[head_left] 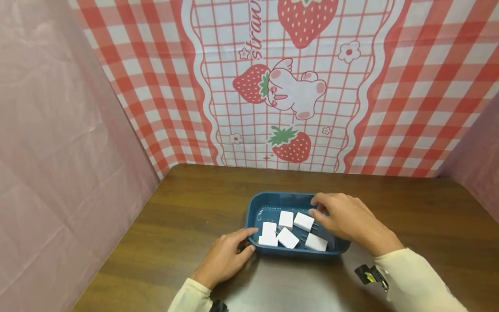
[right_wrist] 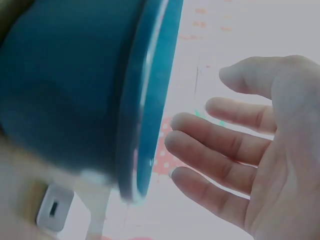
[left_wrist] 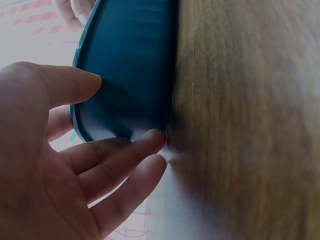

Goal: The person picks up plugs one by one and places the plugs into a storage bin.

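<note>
A blue rectangular tray (head_left: 288, 194) stands on the table with several white plug adapters (head_left: 316, 242) lying in it, metal prongs showing on some. At its near left corner my left hand (head_left: 224, 256) grips the rim; the left wrist view has the thumb (left_wrist: 82, 86) on the outer wall and the index finger behind the rim. Over the tray's right end is my right hand (head_left: 347, 219), fingers loosely bent, nothing between them. In the right wrist view a white adapter with a port (right_wrist: 54, 207) lies outside the tray wall (right_wrist: 70, 75).
The brown wooden table (head_left: 187, 208) extends around the tray. A red-and-white checked cloth with strawberries (head_left: 292, 147) hangs at its back edge. Pale pink fabric (head_left: 70, 151) covers the left side, with more at the far right. A dark strap (head_left: 364, 274) sits at the right cuff.
</note>
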### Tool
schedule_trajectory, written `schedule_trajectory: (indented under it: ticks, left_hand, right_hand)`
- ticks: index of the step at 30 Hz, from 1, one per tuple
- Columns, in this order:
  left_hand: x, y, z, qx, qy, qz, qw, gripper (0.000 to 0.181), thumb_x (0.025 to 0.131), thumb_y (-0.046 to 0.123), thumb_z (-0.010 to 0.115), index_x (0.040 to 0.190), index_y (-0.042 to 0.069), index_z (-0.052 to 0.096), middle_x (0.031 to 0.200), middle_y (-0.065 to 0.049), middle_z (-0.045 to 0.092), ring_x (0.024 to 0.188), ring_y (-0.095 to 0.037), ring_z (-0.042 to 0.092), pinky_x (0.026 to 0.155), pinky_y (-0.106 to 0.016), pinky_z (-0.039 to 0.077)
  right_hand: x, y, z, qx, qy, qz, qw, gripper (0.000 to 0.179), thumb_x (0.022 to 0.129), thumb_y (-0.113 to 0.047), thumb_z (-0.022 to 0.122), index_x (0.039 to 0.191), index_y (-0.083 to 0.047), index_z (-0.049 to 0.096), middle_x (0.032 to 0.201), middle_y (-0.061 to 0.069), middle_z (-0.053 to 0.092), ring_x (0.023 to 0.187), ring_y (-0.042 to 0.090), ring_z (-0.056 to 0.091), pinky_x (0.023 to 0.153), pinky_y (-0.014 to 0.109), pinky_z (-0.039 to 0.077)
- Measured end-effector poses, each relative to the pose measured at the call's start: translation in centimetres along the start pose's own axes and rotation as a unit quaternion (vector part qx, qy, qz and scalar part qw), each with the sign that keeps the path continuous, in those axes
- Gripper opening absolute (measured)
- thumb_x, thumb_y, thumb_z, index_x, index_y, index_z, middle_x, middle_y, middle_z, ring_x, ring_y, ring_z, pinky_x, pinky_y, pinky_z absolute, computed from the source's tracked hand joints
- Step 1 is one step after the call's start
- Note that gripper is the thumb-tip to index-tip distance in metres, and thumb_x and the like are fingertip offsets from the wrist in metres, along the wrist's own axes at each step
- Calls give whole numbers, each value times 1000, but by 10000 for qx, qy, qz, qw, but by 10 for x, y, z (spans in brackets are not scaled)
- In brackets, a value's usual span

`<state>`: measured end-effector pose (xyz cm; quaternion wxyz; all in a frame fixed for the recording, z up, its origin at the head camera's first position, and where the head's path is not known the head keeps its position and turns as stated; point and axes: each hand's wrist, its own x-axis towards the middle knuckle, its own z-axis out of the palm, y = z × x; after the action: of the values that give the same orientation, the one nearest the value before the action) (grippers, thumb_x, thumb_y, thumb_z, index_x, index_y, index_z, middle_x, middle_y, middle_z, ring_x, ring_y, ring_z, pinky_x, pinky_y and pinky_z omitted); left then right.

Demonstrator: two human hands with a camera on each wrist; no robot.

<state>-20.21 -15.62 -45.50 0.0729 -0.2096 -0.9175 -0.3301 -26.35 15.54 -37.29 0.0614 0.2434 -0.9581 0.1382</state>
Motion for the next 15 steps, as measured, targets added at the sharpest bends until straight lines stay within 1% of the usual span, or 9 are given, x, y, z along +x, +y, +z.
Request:
schedule_trajectory:
  ticks: [2,6,9,11,15]
  left_hand:
    - [0,0,1,-16,-21,3,10000,42,95,24,67,137,20,63,126,9,66,103,-7,62,91,-38,52]
    - [-1,0,1,-22,-13,23,10000,42,95,24,67,137,20,63,128,8,65,108,-8,62,92,-39,51]
    - [-1,-1,1,-6,8,19,10000,42,95,24,67,137,20,63,128,8,65,108,-8,62,93,-39,51]
    - [0,-1,1,2,20,7,10000,42,95,24,67,136,20,64,128,8,65,107,-8,62,92,-39,51]
    - [0,0,0,3,12,5,10000,42,95,24,67,136,20,64,124,9,66,95,-7,62,86,-37,52]
  right_hand:
    - [-3,7,-3,-3,40,67,10000,26,91,-33,73,109,-14,72,83,-10,65,69,7,55,60,30,49]
    - [-7,21,-10,87,33,277,9996,29,91,-33,72,111,-12,72,84,-7,66,72,10,58,64,36,53]
    - [-9,30,-14,172,43,514,9985,31,92,-34,72,113,-11,71,86,-5,68,74,13,59,67,41,55]
    - [-11,37,-16,176,55,622,9979,32,92,-35,71,113,-10,70,88,-3,69,75,15,61,69,43,55]
    - [-14,49,-16,154,68,785,9968,32,92,-34,71,113,-10,70,89,-1,70,76,17,62,70,46,56]
